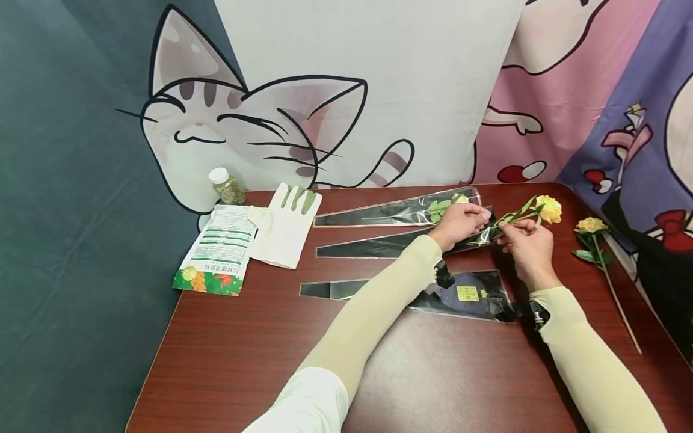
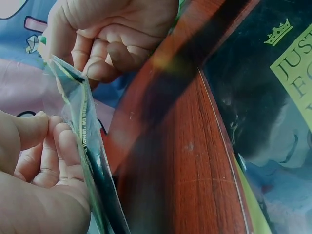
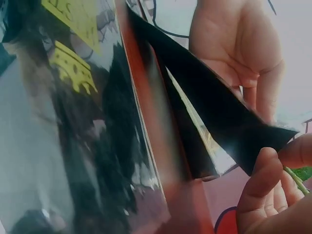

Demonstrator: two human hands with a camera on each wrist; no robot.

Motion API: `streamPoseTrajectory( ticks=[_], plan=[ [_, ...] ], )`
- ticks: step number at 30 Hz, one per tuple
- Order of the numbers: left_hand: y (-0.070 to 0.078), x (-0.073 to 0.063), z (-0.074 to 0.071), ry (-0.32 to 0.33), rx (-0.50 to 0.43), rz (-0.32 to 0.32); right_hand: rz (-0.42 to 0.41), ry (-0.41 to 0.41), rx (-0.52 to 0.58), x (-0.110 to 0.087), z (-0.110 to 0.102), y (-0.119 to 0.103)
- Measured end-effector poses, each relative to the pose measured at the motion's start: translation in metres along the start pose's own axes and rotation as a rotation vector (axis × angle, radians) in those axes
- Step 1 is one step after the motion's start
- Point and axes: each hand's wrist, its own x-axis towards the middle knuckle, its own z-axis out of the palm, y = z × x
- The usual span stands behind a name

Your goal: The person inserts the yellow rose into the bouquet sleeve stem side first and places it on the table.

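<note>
A black-and-clear flower sleeve (image 1: 357, 245) is the middle one of three on the table, its wide mouth raised at the right. My left hand (image 1: 459, 225) pinches the upper edge of that mouth, and the film (image 2: 83, 112) stands up beside its fingers in the left wrist view. In my right hand (image 1: 527, 249) is the stem of a yellow rose (image 1: 548, 208), its bloom up to the right. The green stem (image 3: 296, 179) shows between the right fingers in the right wrist view, right at the black corner of the sleeve.
Behind lies another sleeve (image 1: 373, 214) with a pale rose (image 1: 459, 198) inside; in front, one with yellow print (image 1: 468, 293). A loose yellow rose (image 1: 591, 225) lies at the right edge. At the left are a white glove (image 1: 278, 240), a packet (image 1: 219, 246) and a jar (image 1: 230, 191).
</note>
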Motion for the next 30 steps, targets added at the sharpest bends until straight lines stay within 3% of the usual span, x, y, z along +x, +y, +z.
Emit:
streamPoseTrajectory(
  ticks=[8, 16, 21, 30],
  plan=[
    [-0.0008, 0.0007, -0.0007, 0.011, 0.024, 0.011, 0.006, -0.039, -0.038, -0.0003, 0.0024, 0.0024],
    [-0.0014, 0.0032, -0.0028, 0.007, -0.010, 0.024, 0.008, -0.038, 0.178, -0.0036, 0.0062, 0.0015],
    [-0.0007, 0.0036, -0.0046, 0.011, -0.008, 0.024, 0.046, 0.022, 0.295, -0.0050, 0.0073, -0.0030],
    [-0.0020, -0.0008, -0.0025, -0.018, -0.011, 0.018, 0.103, 0.102, 0.398, -0.0068, -0.0008, -0.0059]
  ],
)
